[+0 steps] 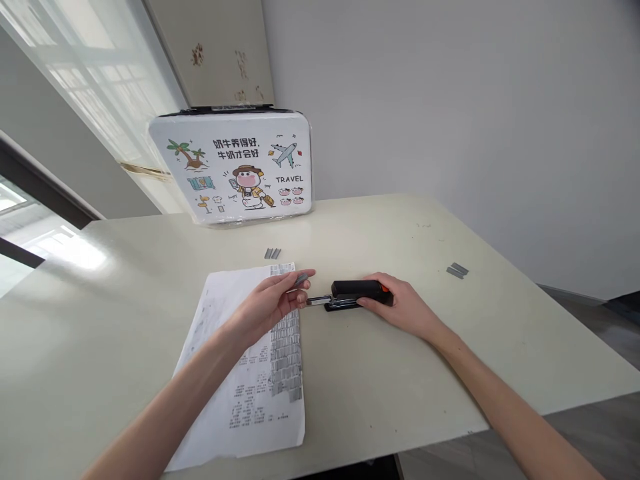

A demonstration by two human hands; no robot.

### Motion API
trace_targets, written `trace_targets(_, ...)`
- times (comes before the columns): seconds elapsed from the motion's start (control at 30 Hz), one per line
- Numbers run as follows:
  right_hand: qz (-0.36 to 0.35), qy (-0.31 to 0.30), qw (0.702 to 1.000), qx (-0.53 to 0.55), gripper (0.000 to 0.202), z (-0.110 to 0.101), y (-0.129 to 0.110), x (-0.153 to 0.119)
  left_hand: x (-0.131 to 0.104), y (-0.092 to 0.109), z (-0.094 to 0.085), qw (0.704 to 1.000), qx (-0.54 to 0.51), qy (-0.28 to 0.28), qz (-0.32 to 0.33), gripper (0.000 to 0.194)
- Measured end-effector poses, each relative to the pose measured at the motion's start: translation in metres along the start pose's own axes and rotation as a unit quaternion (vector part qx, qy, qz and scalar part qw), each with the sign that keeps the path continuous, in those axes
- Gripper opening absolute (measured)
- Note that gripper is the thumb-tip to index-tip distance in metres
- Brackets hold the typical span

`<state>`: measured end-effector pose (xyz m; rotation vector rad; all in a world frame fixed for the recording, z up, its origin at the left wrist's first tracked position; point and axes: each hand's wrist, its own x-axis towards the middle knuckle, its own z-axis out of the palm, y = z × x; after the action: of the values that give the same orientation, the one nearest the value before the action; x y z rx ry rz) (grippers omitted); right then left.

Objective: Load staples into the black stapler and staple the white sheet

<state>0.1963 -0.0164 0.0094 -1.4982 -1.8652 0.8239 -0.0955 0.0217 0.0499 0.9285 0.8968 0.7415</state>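
Note:
A black stapler [357, 291] lies on the table, its metal staple tray sticking out to the left. My right hand [400, 303] is wrapped round its right end, near an orange part. My left hand [277, 300] pinches a small grey strip of staples [301, 280] between thumb and index finger, and its lower fingers are close to the end of the tray; whether they touch it is unclear. Beneath my left hand lies a printed sheet of paper [255, 427], its right edge covered with many rows of metal staples [287, 347].
Loose staple strips lie beyond the paper [273, 253] and at the right of the table [457, 270]. A white case with cartoon prints [235, 167] stands at the back. The table's edge [545, 288] runs along the right, with tiny bits near the back.

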Motion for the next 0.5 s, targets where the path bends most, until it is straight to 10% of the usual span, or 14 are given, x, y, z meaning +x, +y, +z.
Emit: trace_targets(0.5,-0.002,-0.002,1.000,0.001,0.030,-0.0010,-0.0005,-0.0002,-0.0077,-0.0006,0.0060,0.981,0.186,0.040,0.047,0.044)
